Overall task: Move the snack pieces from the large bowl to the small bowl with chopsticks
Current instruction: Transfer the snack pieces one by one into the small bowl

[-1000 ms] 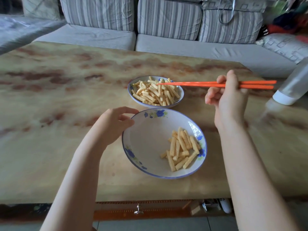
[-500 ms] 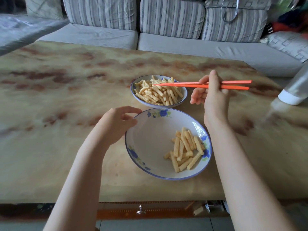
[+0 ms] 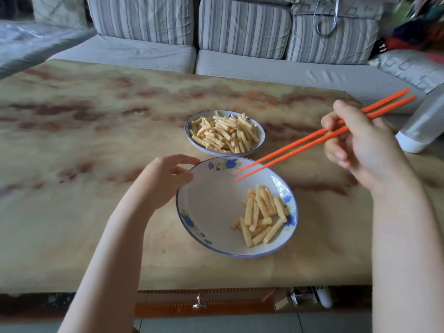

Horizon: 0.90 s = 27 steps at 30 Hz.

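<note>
A: On the tabletop [image 3: 72,212], seen from the head camera, what sits nearest?

B: The large bowl [image 3: 204,212], white with blue flowers on its rim. A heap of snack pieces [image 3: 260,216] lies in its right half, and the left half is bare.

A: And the small bowl [image 3: 216,152]?

B: Just beyond it, a narrow strip of tabletop between the two rims. It is piled with ridged sticks [image 3: 224,133] of the same snack.

A: The left hand [image 3: 163,181]?

B: At the large bowl's left far edge. Its fingers [image 3: 189,161] are loosely curled and the thumb lies against the rim. I cannot tell whether they pinch it.

A: The right hand [image 3: 360,145]?

B: Raised to the right of both bowls, its fingers gripping a pair of orange chopsticks [image 3: 300,150] about midway along. The sticks slant down to the left. Their tips hang over the far rim of the large bowl, slightly parted, with no piece between them.

A: Anything else?

B: A pale container [image 3: 422,126], blurred, at the right edge. A striped sofa [image 3: 264,68] stands behind, and a drawer knob [image 3: 199,302] shows under the near edge.
</note>
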Available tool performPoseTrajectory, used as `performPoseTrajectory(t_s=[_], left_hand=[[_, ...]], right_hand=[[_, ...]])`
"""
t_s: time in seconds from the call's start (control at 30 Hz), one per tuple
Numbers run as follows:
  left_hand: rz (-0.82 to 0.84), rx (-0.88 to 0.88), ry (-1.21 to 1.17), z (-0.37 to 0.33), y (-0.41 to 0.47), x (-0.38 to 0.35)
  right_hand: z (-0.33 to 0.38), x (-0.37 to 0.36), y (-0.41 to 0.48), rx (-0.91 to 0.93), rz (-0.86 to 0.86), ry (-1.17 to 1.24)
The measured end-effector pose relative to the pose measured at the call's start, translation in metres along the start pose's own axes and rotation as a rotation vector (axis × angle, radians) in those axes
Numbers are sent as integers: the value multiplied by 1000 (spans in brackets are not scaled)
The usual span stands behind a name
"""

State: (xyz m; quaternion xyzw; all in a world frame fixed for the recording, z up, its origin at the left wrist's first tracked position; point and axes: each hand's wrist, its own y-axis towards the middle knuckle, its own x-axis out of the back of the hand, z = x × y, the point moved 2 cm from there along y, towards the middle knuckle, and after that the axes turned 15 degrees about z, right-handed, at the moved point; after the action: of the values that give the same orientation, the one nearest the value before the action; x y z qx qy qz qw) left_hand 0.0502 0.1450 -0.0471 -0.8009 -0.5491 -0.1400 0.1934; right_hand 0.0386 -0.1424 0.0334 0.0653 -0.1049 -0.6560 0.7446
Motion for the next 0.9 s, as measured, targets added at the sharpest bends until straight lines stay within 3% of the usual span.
performPoseTrajectory(t_s=[0.63, 0.9], left_hand=[[-12, -1, -8, 0, 0, 1], [0, -10, -14, 1, 0, 1]], right_hand=[[-11, 6, -6, -207, 132, -91], [-15, -3, 0, -123, 21, 28]])
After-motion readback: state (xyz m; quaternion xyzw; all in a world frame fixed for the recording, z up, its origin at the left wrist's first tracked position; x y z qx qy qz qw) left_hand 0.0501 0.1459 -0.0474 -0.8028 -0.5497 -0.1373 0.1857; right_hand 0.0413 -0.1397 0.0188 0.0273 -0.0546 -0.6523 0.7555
